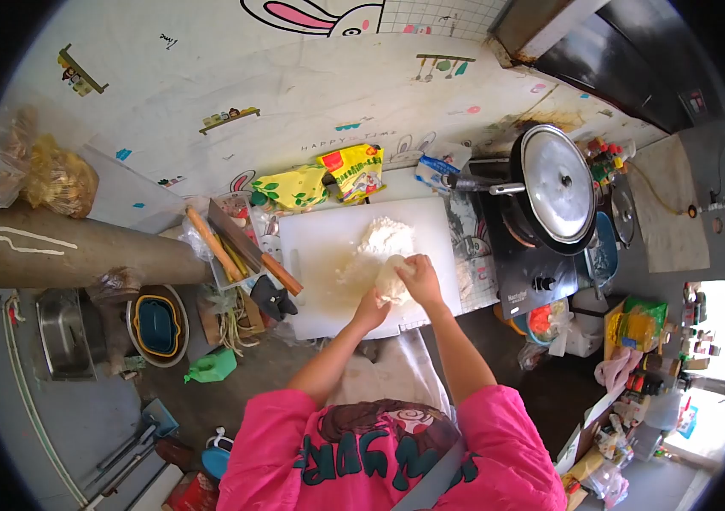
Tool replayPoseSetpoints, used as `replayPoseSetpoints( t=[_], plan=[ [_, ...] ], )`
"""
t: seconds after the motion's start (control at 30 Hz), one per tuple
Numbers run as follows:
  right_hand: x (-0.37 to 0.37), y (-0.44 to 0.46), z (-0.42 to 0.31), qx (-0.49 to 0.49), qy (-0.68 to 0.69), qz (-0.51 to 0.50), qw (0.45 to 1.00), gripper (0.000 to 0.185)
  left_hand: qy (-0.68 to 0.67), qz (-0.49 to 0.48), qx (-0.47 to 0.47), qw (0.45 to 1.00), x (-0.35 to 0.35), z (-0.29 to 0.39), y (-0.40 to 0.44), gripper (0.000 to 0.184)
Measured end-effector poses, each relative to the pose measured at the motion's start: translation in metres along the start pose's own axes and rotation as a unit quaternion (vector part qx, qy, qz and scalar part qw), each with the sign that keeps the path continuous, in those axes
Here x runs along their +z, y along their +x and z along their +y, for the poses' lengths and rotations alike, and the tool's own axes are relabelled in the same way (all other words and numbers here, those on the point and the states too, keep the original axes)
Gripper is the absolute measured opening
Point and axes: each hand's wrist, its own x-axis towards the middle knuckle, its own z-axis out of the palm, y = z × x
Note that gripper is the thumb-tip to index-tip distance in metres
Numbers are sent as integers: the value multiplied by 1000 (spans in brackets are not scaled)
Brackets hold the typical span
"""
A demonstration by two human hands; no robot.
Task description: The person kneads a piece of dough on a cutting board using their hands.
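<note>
A white board (320,247) lies on the counter with a heap of white flour (386,237) near its middle. Just below the heap, a pale lump of dough (391,279) is between my two hands. My right hand (420,280) grips its upper right side with bent fingers. At its lower left, my left hand (371,310) has its fingers pressed against the dough. The dough touches the flour's lower edge, and part of it is hidden by my fingers.
Left of the board are a cleaver (235,234) and a wooden rolling pin (212,242). Behind it stand a yellow-green bag (293,187) and a yellow bag (354,173). To the right, a lidded pan (558,183) sits on the stove (520,277).
</note>
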Motion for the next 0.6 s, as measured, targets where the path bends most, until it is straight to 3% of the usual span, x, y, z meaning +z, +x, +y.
replayPoseSetpoints(
  t=[0.03, 0.07, 0.1, 0.17, 0.2, 0.3, 0.4, 0.47, 0.6],
  plan=[
    [8, -1, 8, -23, -49, 11, 998, 40, 50, 44, 47, 997, 0, 4, -1, 38],
    [29, -3, 43, -137, 115, 27, 983, 29, 102, 87, 93, 987, -2, 9, -5, 38],
    [44, -5, 55, -167, -25, 57, 984, 27, 155, 129, 136, 970, -4, 13, -8, 38],
    [72, -10, 65, -213, -299, 116, 923, 23, 147, 139, 236, 950, -10, 27, -1, 36],
    [87, -11, 72, -208, -241, 163, 934, 22, 142, 143, 287, 936, -11, 34, 4, 35],
    [62, -13, 3, -256, -373, 287, 844, 25, 205, 104, 162, 960, -10, 38, 13, 38],
    [83, -3, 30, -136, -385, 182, 895, 38, 251, 70, 207, 943, -13, 32, 26, 40],
    [94, 4, 49, -54, -380, 107, 917, 44, 211, 75, 184, 957, -18, 54, 20, 41],
    [99, 22, 60, -40, -350, 123, 928, 43, 226, 95, 151, 957, -14, 58, 30, 49]
  ],
)
